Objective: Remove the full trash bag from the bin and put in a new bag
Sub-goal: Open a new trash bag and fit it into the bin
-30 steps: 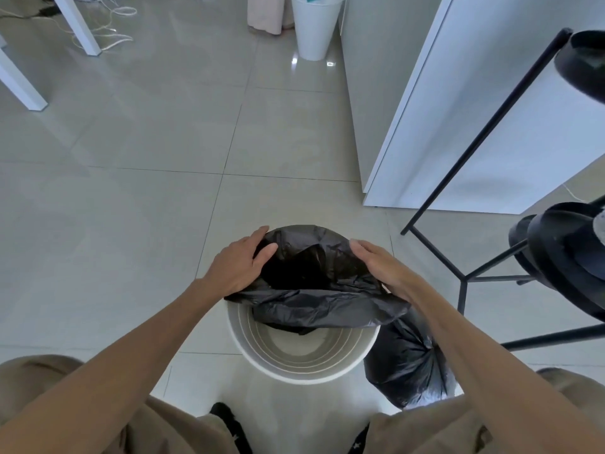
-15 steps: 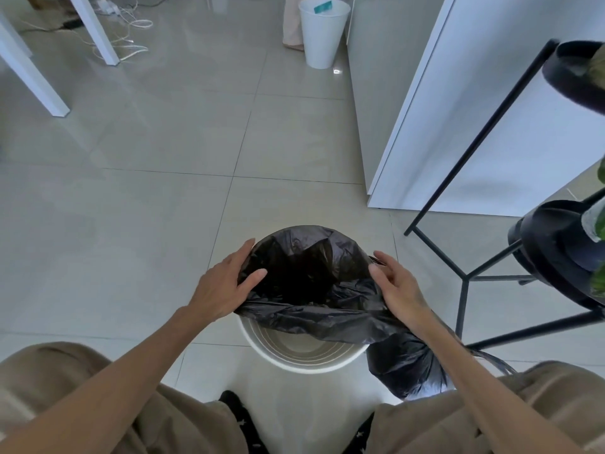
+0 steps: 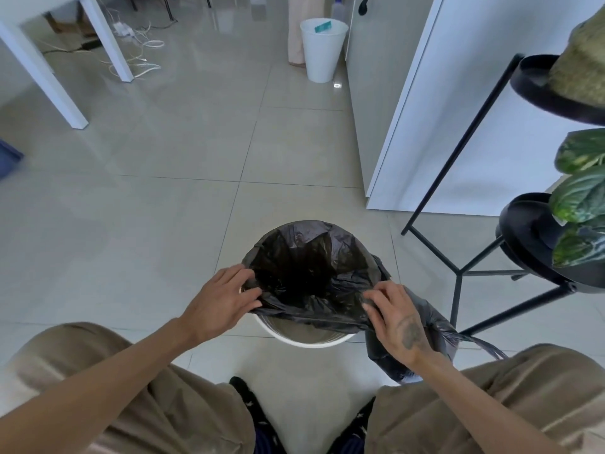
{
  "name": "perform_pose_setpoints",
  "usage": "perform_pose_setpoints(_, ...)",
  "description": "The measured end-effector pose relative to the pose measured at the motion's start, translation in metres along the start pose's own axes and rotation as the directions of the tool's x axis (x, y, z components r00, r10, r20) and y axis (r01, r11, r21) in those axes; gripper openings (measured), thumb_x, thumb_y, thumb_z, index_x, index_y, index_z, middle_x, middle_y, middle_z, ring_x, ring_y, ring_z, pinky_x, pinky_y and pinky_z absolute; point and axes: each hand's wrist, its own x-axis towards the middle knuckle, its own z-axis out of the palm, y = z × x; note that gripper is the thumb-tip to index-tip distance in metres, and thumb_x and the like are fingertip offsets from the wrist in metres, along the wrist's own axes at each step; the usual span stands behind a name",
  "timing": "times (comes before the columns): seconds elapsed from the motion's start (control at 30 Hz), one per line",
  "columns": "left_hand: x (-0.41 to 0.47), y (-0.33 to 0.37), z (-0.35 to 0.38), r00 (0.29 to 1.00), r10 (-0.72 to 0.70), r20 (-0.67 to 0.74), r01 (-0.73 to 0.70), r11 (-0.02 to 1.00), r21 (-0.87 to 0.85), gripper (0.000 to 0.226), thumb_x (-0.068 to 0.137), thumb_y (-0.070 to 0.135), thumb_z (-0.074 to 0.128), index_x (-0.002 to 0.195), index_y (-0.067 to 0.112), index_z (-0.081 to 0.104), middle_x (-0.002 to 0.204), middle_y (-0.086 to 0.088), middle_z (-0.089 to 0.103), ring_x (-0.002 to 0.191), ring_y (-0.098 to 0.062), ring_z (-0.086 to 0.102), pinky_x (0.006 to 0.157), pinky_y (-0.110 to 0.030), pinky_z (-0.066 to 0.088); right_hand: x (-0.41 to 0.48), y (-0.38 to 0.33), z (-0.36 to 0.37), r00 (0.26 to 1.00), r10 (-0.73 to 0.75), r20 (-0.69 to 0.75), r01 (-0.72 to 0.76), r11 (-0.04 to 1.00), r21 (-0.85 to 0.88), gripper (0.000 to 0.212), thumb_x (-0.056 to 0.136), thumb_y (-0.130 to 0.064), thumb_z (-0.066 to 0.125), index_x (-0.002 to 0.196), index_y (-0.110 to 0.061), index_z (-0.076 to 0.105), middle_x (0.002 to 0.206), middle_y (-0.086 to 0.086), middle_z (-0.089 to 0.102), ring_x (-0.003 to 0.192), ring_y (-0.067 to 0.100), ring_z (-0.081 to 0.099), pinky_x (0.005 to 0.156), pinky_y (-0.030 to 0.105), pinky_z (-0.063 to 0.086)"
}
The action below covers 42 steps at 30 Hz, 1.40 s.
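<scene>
A white round bin (image 3: 307, 341) stands on the floor in front of my knees. A new black bag (image 3: 311, 267) is spread open over its mouth, with its far edge folded over the far rim. The near rim is bare. My left hand (image 3: 219, 301) grips the bag's edge at the bin's left side. My right hand (image 3: 397, 319) pinches the bag's edge at the right side. The full black trash bag (image 3: 435, 335), tied at the top, sits on the floor just right of the bin, partly behind my right hand.
A black metal plant stand (image 3: 458, 273) with a leafy plant (image 3: 579, 198) stands at the right. A white cabinet (image 3: 458, 126) is behind it. Another white bin (image 3: 322, 49) stands far back. White table legs (image 3: 111, 44) and loose cables (image 3: 140, 57) lie at the upper left.
The bag's mouth has been pulled wider over the bin and its far edge now covers the far rim. Both hands have slid toward me along the rim. The camera has tilted up.
</scene>
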Motion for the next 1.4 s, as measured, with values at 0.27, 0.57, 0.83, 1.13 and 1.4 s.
perform_pose_setpoints(0.27, -0.017, 0.011, -0.006, 0.997, -0.039, 0.068, 0.044, 0.996, -0.080, 0.047, 0.091, 0.062, 0.056, 0.094, 0.015, 0.065, 0.093, -0.001, 0.057, 0.079, -0.019, 0.052, 0.061, -0.029, 0.047, -0.020, -0.013, -0.008, 0.978, -0.130, 0.166, 0.132, 0.991, -0.002, 0.049, 0.086, -0.061, 0.065, 0.100, -0.013, 0.066, 0.095, -0.001, 0.056, 0.082, 0.019, 0.053, 0.070, 0.034, 0.049)
perform_pose_setpoints(0.57, -0.012, 0.036, -0.018, 0.983, -0.126, 0.133, 0.132, 0.990, -0.041, 0.039, 0.067, 0.040, 0.089, 0.081, 0.019, 0.059, 0.067, 0.006, 0.063, 0.052, -0.011, 0.055, 0.048, -0.007, 0.011, -0.017, -0.024, -0.004, 0.987, -0.137, 0.089, 0.137, 0.991, 0.010, 0.033, 0.071, -0.025, 0.085, 0.085, -0.016, 0.056, 0.091, -0.003, 0.054, 0.078, 0.019, 0.053, 0.067, 0.031, 0.051)
perform_pose_setpoints(0.83, -0.016, 0.041, -0.007, 0.980, -0.119, 0.162, 0.111, 0.992, 0.058, 0.037, 0.064, 0.033, 0.092, 0.066, 0.016, 0.060, 0.048, 0.005, 0.055, 0.034, -0.014, 0.046, 0.037, -0.020, 0.023, -0.028, -0.031, -0.003, 0.992, -0.068, 0.104, 0.073, 0.996, -0.046, 0.029, 0.071, -0.030, 0.086, 0.078, -0.018, 0.061, 0.087, -0.004, 0.057, 0.073, 0.017, 0.054, 0.062, 0.028, 0.049)
perform_pose_setpoints(1.13, -0.017, 0.043, 0.002, 0.918, -0.176, 0.356, 0.227, 0.968, -0.106, 0.028, 0.095, 0.041, 0.061, 0.101, 0.016, 0.072, 0.090, -0.004, 0.076, 0.076, -0.025, 0.069, 0.067, -0.022, 0.039, -0.047, -0.036, 0.004, 0.944, 0.056, 0.326, 0.005, 0.983, -0.183, 0.035, 0.070, -0.056, 0.078, 0.093, -0.030, 0.072, 0.084, -0.010, 0.053, 0.074, 0.015, 0.055, 0.062, 0.028, 0.047)
perform_pose_setpoints(1.4, -0.009, 0.042, -0.005, 0.832, -0.257, 0.492, 0.408, 0.884, -0.227, 0.036, 0.085, 0.050, 0.070, 0.101, 0.018, 0.076, 0.093, -0.002, 0.077, 0.074, -0.020, 0.064, 0.071, -0.031, 0.053, -0.032, -0.044, 0.003, 0.799, 0.221, 0.560, -0.203, 0.975, -0.095, 0.041, 0.094, -0.044, 0.055, 0.131, -0.029, 0.059, 0.113, -0.004, 0.064, 0.110, 0.020, 0.060, 0.092, 0.034, 0.049)
